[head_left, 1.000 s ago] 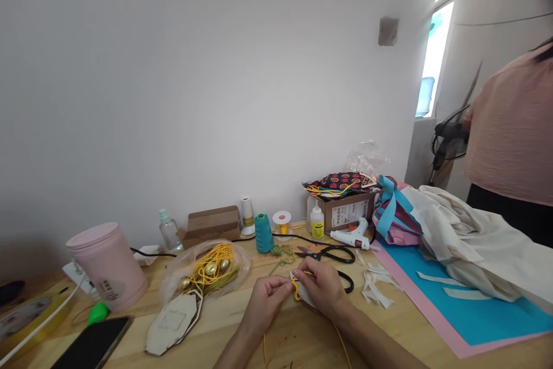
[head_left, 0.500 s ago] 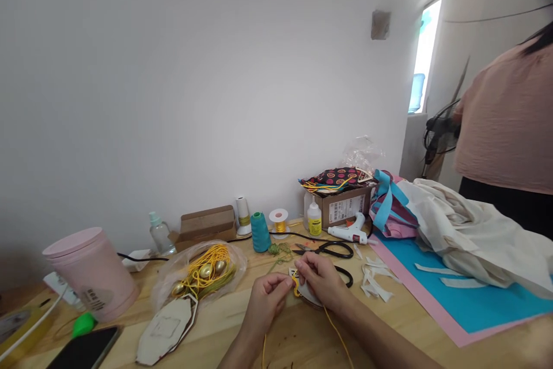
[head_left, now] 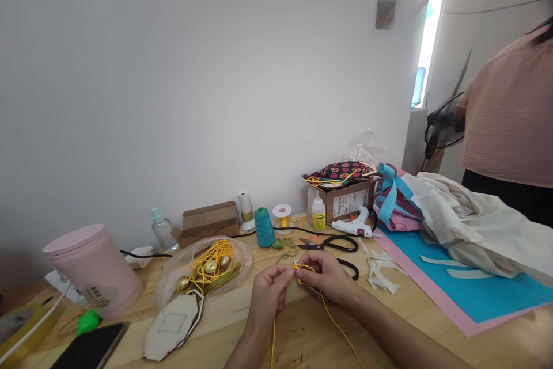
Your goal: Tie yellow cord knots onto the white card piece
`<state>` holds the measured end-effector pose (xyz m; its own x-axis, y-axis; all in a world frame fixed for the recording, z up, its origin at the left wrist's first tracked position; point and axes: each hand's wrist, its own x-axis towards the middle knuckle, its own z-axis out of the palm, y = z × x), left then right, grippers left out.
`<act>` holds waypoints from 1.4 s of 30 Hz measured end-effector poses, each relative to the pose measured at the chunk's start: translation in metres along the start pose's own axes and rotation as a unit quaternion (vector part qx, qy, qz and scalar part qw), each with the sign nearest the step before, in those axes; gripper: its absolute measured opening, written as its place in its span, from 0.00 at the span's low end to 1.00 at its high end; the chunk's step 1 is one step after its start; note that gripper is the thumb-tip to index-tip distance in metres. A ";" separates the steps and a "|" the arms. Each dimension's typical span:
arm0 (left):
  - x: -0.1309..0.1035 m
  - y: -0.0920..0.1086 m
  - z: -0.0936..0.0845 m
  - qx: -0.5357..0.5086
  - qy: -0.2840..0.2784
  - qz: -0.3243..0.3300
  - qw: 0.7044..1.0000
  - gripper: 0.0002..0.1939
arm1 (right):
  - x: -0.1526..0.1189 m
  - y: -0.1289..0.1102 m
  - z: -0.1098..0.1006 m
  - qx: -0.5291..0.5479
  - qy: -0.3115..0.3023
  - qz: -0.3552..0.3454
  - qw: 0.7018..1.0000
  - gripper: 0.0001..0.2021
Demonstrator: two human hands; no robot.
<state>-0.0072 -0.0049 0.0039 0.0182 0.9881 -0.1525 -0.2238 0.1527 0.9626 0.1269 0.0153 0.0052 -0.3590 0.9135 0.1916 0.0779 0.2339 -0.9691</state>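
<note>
Nearer me than the scissors (head_left: pixel 322 244), my left hand (head_left: pixel 270 288) and right hand (head_left: pixel 328 278) are pinching the yellow cord (head_left: pixel 330 318), its long strands trailing toward me.

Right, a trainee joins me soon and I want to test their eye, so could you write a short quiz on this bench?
1. True or false: the teal thread cone stands to the left of the glue bottle.
2. What lies on the blue sheet? A) a phone B) pale strips C) a glue gun
3. Fill in: the left hand and right hand hold a ____ cord.
Key: 1 true; 2 B; 3 yellow
</note>
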 end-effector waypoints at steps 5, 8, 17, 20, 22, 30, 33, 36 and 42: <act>-0.002 0.004 0.004 -0.008 0.019 0.012 1.000 0.13 | -0.001 0.001 0.001 -0.056 0.003 -0.011 0.998 0.10; -0.002 0.005 0.005 0.006 0.025 0.015 1.000 0.12 | -0.002 0.002 -0.002 -0.132 0.009 -0.054 0.990 0.09; -0.004 0.007 0.007 -0.008 0.029 0.018 0.999 0.10 | -0.006 -0.006 -0.005 -0.297 0.035 -0.170 0.939 0.07; -0.005 0.007 0.007 -0.018 0.022 0.018 0.999 0.10 | -0.006 -0.004 -0.003 -0.285 0.055 -0.136 0.947 0.06; -0.005 0.007 0.007 -0.013 0.017 0.018 1.000 0.11 | -0.006 -0.003 -0.001 -0.265 0.059 -0.119 0.955 0.06; -0.003 0.003 0.004 0.008 0.009 0.031 0.999 0.11 | -0.004 -0.001 0.001 -0.174 0.043 -0.085 0.980 0.05; -0.004 0.004 0.005 0.001 0.008 0.024 1.000 0.12 | -0.002 0.001 0.001 -0.130 0.030 -0.070 0.989 0.05; -0.004 0.005 0.006 -0.002 0.006 0.019 1.000 0.12 | -0.001 0.004 0.002 -0.127 0.035 -0.065 0.989 0.06; -0.001 0.002 0.003 0.007 -0.002 0.030 1.000 0.12 | -0.003 0.002 -0.001 -0.211 0.062 -0.112 0.969 0.07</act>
<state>-0.0045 -0.0057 0.0070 0.0087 0.9955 -0.0940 -0.2113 0.0937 0.9729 0.1290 0.0135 0.0030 -0.2984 0.8514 0.4314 0.3936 0.5216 -0.7570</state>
